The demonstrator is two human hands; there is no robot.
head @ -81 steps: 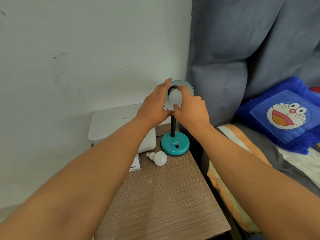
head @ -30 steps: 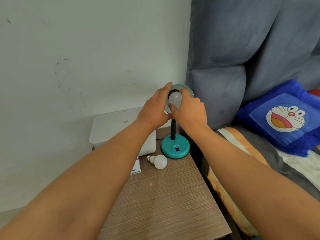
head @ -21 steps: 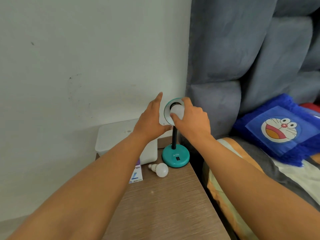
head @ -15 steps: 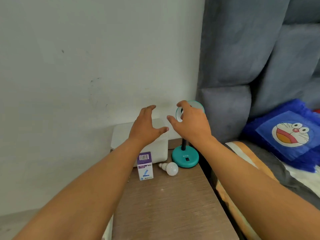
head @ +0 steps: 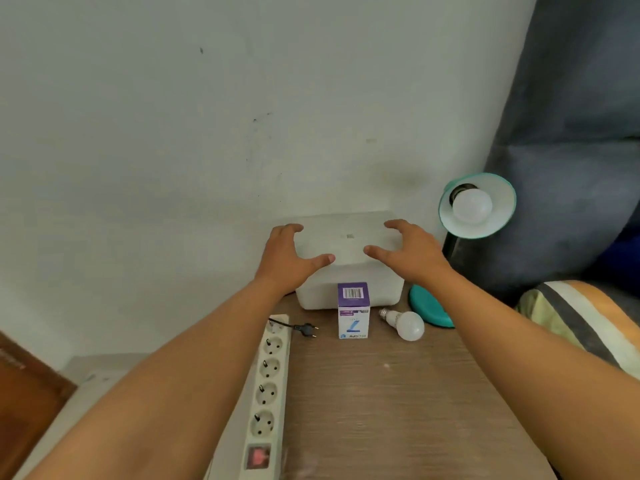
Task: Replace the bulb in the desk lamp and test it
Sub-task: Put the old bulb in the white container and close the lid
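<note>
A bulb is seen seated in the lamp, another bulb is left on the table, the plug lies unplugged, and both hands are held empty, fingers spread, so testing is judged outstanding.

Place: we take this for a bedroom in a home.
Bed: a padded grey headboard rises at our right, with striped bedding below it.
Bedside: a wood-grain nightstand stands against a scuffed white wall, bearing a teal desk lamp.
Power: a white power strip lies along its left edge.
Doubtful: the blurred brown panel may be a door.
</note>
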